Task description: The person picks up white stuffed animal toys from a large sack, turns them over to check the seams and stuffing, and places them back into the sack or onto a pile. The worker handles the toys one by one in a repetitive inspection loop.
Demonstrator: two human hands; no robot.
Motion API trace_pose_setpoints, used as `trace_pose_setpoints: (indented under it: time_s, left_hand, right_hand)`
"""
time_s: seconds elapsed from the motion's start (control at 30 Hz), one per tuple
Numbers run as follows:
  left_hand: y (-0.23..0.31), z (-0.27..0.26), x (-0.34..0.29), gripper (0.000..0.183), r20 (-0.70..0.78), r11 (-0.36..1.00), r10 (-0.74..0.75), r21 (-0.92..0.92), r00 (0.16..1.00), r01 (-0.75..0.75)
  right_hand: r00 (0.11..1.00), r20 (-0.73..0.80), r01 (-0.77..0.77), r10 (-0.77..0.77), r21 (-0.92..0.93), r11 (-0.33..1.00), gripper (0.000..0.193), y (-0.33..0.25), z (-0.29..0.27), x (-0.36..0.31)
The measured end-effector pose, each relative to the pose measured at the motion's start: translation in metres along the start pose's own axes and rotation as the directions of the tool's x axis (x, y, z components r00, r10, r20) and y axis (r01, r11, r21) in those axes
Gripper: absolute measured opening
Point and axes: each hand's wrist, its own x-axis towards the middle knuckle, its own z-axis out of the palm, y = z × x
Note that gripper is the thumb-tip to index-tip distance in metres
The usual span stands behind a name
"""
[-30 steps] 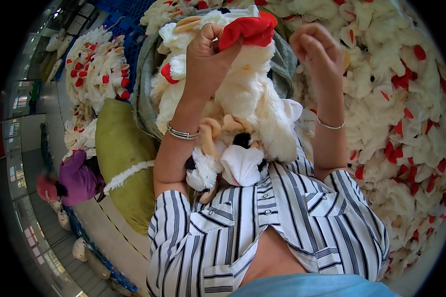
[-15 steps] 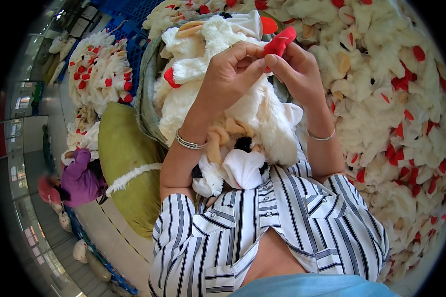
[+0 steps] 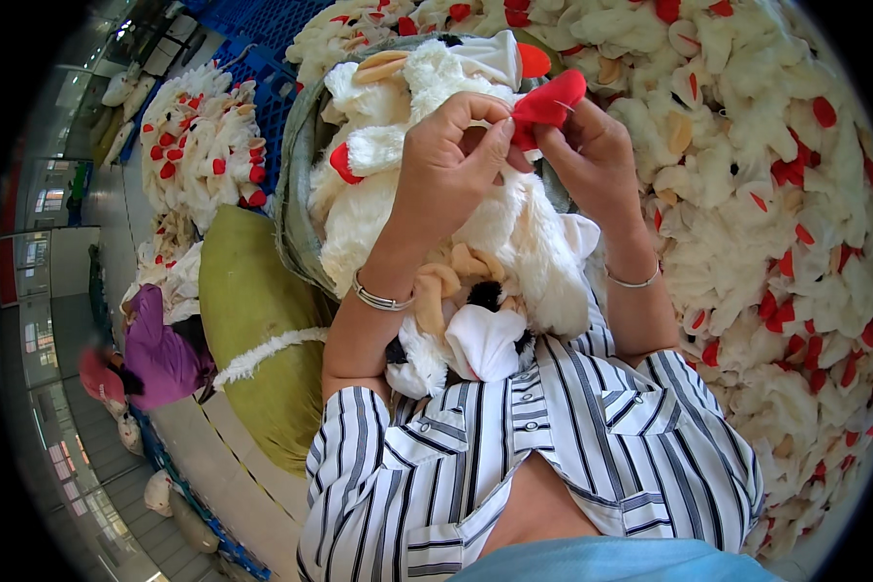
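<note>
My left hand (image 3: 461,145) pinches the left edge of a red fabric piece (image 3: 551,102) between thumb and fingers. On its other side my right hand (image 3: 592,145) grips the same piece, thumb toward me. This red piece looks like a limb end of a plush toy; whether it is joined to the fur below is hidden by my hands. Unstuffed white plush skin (image 3: 543,272) lies under my wrists. Against my shirt rests its head, with beige curled horns (image 3: 435,283), a black patch (image 3: 485,294) and a white muzzle (image 3: 483,341). Another red-tipped limb (image 3: 376,152) lies left of my left hand.
A grey-green sack (image 3: 289,194) surrounds the plush skins in front. Right of me spreads a large heap of white skins (image 3: 718,204) with red parts. A stuffed olive sack (image 3: 252,330) lies left, near blue pallets (image 3: 274,102) and a person in purple (image 3: 163,349).
The red piece has been turned and spread wider, showing more of its flat face. My hands stay close together on it. The whole view has shifted slightly.
</note>
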Motion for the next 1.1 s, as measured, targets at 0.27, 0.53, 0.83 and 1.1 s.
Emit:
trace_pose_setpoints:
  time_s: [0.27, 0.53, 0.83, 1.1]
  left_hand:
    - [-0.009, -0.033, 0.001, 0.011, -0.059, 0.997, 0.068, 0.027, 0.996, -0.066]
    - [-0.004, -0.026, -0.012, 0.009, -0.005, 0.985, 0.156, 0.075, 0.988, -0.155]
    - [-0.006, -0.026, -0.008, 0.007, 0.050, 0.991, 0.113, 0.066, 0.992, -0.116]
    - [-0.006, -0.023, -0.009, 0.010, 0.053, 0.963, 0.180, 0.194, 0.982, -0.187]
  right_hand:
    - [0.988, 0.140, 0.003, -0.072, 0.438, 0.899, 0.022, 0.014, -0.005, -0.001]
    - [0.975, 0.221, -0.099, -0.028, 0.544, 0.833, 0.029, 0.023, 0.001, -0.009]
    - [0.960, 0.281, -0.185, 0.022, 0.569, 0.801, 0.018, 0.011, 0.009, -0.014]
    - [0.954, 0.297, -0.191, 0.038, 0.505, 0.842, 0.015, 0.014, 0.010, -0.017]
